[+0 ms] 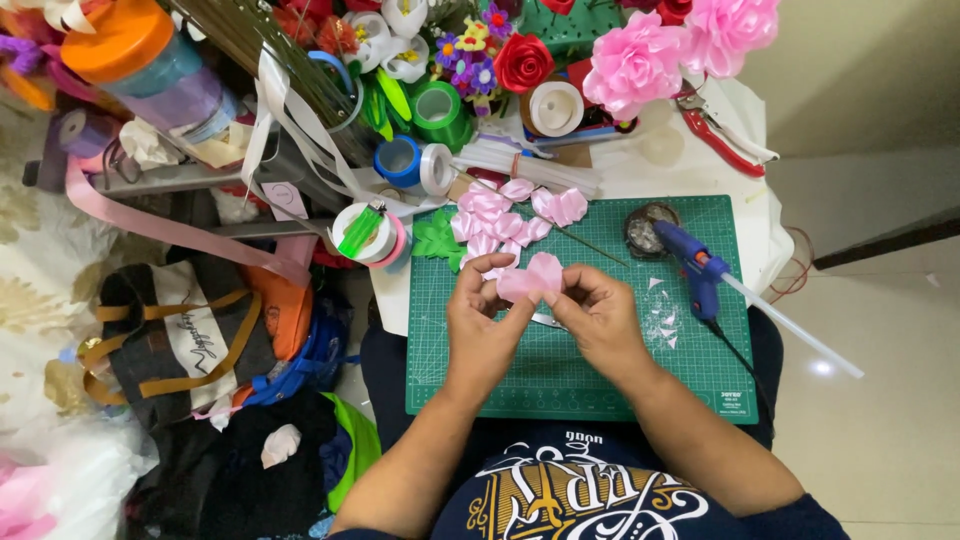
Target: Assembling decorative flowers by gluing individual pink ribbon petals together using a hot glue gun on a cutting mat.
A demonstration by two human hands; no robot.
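Note:
My left hand (pixel 482 322) and my right hand (pixel 598 318) together pinch a pink ribbon petal (pixel 530 277) above a green cutting mat (pixel 560 385). The petal is folded between the fingertips of both hands. Just beyond it lie several more pink petals (pixel 505 215) in a loose pile on the mat's far edge. A thin green wire stem (pixel 590 243) runs across the mat behind my hands. A small metal tool (pixel 548 321) lies on the mat under my hands.
A blue glue gun (pixel 692 263) with a white stick rests on the mat's right side, beside a small round tin (pixel 645 228). Ribbon rolls (pixel 400 158), green leaves (pixel 436 240), red cutters (pixel 715 135) and ribbon flowers (pixel 634 60) crowd the far table. Bags (pixel 180 330) lie on the floor at left.

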